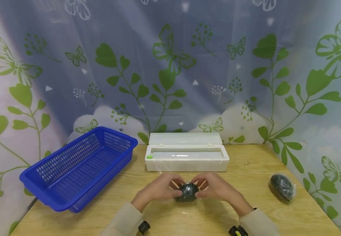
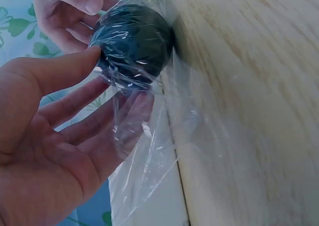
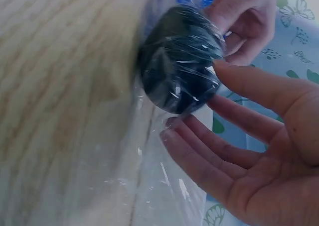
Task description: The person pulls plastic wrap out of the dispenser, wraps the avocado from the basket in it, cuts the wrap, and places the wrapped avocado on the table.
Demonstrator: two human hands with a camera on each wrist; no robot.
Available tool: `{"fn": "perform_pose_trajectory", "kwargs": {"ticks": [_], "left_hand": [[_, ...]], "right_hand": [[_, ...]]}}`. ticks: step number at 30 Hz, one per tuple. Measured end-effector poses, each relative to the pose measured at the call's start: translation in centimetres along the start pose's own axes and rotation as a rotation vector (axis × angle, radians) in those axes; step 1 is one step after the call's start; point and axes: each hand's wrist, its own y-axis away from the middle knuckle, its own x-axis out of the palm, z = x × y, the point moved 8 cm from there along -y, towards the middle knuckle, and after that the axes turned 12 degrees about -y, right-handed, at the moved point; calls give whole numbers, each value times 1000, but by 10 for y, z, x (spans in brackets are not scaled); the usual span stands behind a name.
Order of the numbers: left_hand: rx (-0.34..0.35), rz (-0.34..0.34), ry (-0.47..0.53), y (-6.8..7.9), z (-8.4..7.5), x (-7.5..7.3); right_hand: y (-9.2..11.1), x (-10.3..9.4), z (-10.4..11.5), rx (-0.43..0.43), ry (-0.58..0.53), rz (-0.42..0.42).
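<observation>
A dark green, oval fruit or vegetable (image 1: 187, 192) sits low over the table at the front centre, with clear cling film (image 2: 144, 156) drawn round it. My left hand (image 1: 162, 189) holds its left side, thumb on the near face and fingers behind. From the other side my right hand (image 1: 216, 187) holds it in the same way. In the right wrist view, creased film covers the dark green piece (image 3: 179, 61), and loose film hangs past my fingertips (image 3: 172, 131). A white cling film dispenser (image 1: 185, 165) stands just behind my hands, its lid raised.
A blue plastic basket (image 1: 99, 178) stands at the left of the wooden table (image 1: 241, 170). Toward the right edge lies another dark green piece in film (image 1: 282, 187). A patterned curtain (image 1: 205, 108) hangs behind the table.
</observation>
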Motion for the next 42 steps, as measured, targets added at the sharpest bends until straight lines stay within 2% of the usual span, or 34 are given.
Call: {"fn": "perform_pose_trajectory", "kwargs": {"ticks": [8, 14, 17, 21, 24, 30, 36, 38, 42], "left_hand": [[23, 23, -25, -3, 4, 3], [64, 48, -73, -7, 4, 6], [60, 73, -75, -11, 7, 8], [13, 101, -65, -15, 12, 9], [-14, 65, -69, -17, 13, 3], [62, -75, -87, -24, 1, -13], [49, -65, -85, -27, 5, -10], [46, -63, -75, -27, 7, -8], [47, -66, -62, -28, 9, -9]], "right_hand": [[-2, 4, -7, 13, -44, 8], [-7, 1, -11, -16, 9, 26], [-10, 0, -15, -14, 46, 35], [-16, -1, -17, -9, 82, 37], [-20, -3, -18, 6, 73, 33], [-27, -8, -21, 21, 96, -16], [-29, -15, -13, -45, 147, -100], [-28, -13, -8, -68, 154, -106], [-29, -6, -5, -41, 114, -86]]}}
